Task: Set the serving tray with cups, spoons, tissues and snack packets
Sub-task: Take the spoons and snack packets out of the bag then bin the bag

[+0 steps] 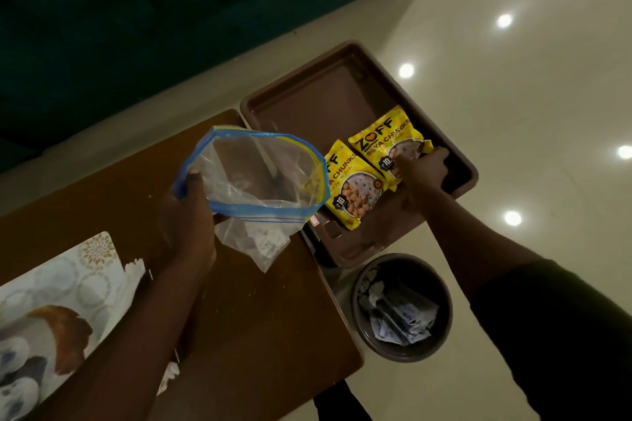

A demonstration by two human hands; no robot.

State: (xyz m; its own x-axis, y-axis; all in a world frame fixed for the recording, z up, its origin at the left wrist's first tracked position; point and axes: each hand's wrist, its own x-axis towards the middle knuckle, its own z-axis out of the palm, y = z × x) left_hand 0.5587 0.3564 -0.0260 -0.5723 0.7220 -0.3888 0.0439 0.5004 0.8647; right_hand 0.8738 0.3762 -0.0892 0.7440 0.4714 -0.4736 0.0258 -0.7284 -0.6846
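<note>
The right hand (422, 169) presses its fingers onto the far-right snack packet (390, 137) in the brown tray (301, 102); another packet (352, 184) lies just left. The left hand (189, 212) pinches a clear zip bag (260, 174) by its rim.

Tray (290, 102): 1. Packets: 2, in tray (354, 186) (386, 137). Zip bag (260, 174): 1, left of tray. Bin (441, 287): 1, below tray. Placemat (61, 287): 1, far left of tray.

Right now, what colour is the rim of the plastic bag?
Blue, with a bit of yellow along the zip-top bag rim, seen in the head view.
</note>
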